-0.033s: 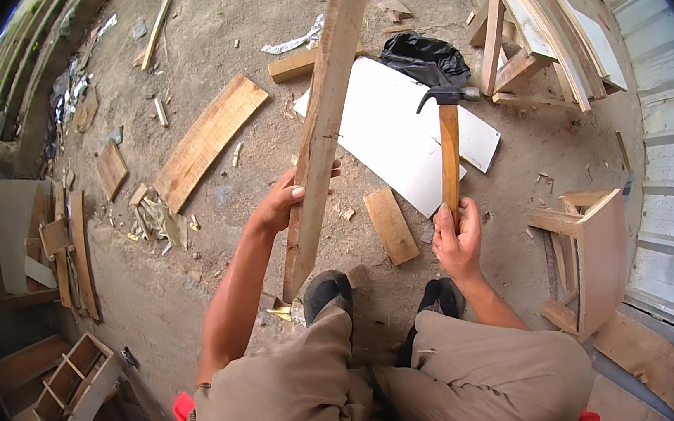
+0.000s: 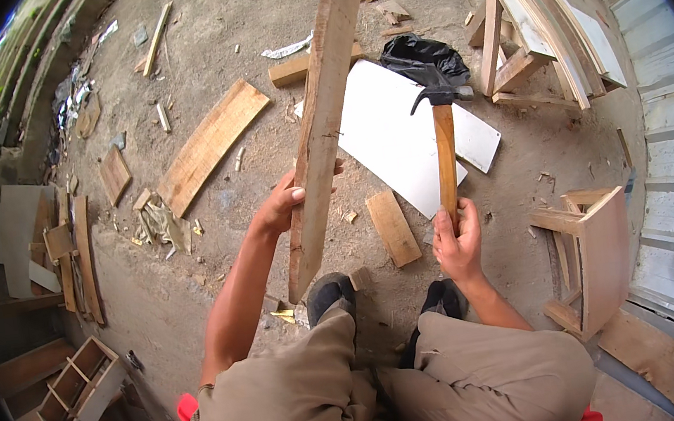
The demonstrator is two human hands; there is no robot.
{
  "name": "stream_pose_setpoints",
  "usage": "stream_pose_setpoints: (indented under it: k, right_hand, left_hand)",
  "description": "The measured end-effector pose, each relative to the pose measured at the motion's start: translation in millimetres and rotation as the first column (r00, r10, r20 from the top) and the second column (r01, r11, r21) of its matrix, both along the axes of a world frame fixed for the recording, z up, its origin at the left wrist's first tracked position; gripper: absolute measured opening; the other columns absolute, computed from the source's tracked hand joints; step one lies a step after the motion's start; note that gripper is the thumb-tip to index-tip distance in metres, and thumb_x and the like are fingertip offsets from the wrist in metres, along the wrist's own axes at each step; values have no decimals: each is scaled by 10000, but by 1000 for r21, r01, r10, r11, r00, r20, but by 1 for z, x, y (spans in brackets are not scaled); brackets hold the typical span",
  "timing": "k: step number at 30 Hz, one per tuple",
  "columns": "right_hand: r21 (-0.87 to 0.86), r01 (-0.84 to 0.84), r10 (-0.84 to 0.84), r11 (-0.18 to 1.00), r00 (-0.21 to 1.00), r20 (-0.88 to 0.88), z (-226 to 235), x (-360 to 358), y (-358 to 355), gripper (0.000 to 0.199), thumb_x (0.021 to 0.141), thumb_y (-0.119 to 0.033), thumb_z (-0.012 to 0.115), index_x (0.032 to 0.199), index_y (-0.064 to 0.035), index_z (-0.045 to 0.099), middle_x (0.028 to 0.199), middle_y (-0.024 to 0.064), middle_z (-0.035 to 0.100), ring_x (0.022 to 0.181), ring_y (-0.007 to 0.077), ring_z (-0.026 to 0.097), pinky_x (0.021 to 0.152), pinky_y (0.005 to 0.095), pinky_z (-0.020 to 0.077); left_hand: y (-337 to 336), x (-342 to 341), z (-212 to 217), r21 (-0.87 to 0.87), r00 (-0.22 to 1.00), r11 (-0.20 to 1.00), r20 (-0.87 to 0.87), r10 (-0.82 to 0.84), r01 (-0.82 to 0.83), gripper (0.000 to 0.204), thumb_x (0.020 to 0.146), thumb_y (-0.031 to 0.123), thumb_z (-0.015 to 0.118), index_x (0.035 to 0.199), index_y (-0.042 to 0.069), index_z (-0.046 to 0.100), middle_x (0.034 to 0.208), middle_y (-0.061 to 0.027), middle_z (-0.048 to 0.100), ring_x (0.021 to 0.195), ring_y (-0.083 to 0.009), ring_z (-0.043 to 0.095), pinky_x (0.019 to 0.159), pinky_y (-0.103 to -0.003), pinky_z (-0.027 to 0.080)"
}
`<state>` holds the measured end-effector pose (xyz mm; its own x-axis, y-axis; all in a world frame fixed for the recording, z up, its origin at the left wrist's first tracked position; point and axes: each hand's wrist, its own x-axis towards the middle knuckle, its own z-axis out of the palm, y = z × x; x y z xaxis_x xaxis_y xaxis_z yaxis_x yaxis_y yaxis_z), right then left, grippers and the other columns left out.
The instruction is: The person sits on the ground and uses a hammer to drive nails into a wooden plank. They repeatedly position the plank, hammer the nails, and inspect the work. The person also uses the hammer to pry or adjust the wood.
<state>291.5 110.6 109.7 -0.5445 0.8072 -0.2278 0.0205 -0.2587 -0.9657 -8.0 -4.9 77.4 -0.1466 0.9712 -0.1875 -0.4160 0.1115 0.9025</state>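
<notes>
My left hand point(image 2: 280, 204) grips a long wooden board point(image 2: 319, 129) at its lower half, thumb on the near face. The board stands steeply tilted, its lower end close above my left shoe. What looks like a nail point(image 2: 335, 134) sticks out of its right side. In my right hand point(image 2: 457, 242) is a claw hammer point(image 2: 446, 156), held low on its wooden handle with the black head up and the claw toward the board. Hammer and board are apart. A white panel point(image 2: 386, 134) lies on the ground behind them.
A wide plank point(image 2: 213, 145) and a short wood block point(image 2: 393, 227) lie on the dirt. Beyond the hammer is a black plastic bag point(image 2: 425, 61). Wooden frames point(image 2: 538, 38) and a small wooden stool-like piece point(image 2: 600, 259) stand right. A compartmented wooden box point(image 2: 79, 394) sits left.
The board has shifted slightly in view, its top a little left and higher. The hammer head has moved slightly left. Both hands keep their grip.
</notes>
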Motion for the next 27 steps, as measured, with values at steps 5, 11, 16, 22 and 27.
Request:
stream_pose_setpoints:
  k: [5,11,16,22,27]
  right_hand:
    - [29,-99,99,995,995,-1,14,-4,-1,456,981,-312,669,1149,28,415,706,-5,531,527,22,467,432,212,356]
    - [-56,-129,132,990,990,42,26,-4,8,471,970,-335,689,1162,28,458,761,8,569,593,18,490,473,211,370]
    - [-17,-120,121,993,992,44,20,7,2,463,968,-337,693,1153,28,475,813,13,582,629,21,501,500,207,389]
    - [77,-146,143,986,989,34,10,12,3,432,988,-331,661,1159,-2,441,731,-4,519,486,23,440,401,210,359]
    - [109,-197,185,974,976,111,11,8,-1,372,996,-296,640,1144,11,490,783,57,596,627,61,528,528,246,418]
  left_hand:
    - [27,-4,37,222,982,969,-130,140,-109,1215,540,617,800,1495,-6,379,1399,-185,517,1326,-300,481,1128,-458,356]
    - [33,0,51,48,967,999,-254,26,-14,1042,519,207,836,1446,-2,409,1359,-145,521,1273,-272,503,1066,-423,426]
    - [22,17,32,-16,961,998,-272,53,-60,980,546,145,794,1439,6,414,1352,-133,527,1266,-260,505,1047,-423,443]
    - [-5,-21,56,321,831,778,350,432,-540,834,926,593,609,1532,97,323,1505,-94,425,1390,-285,416,1111,-497,379]
    - [-6,-29,80,152,637,619,185,748,-771,684,1024,476,514,1526,61,303,1488,-113,440,1371,-291,444,1105,-474,392]
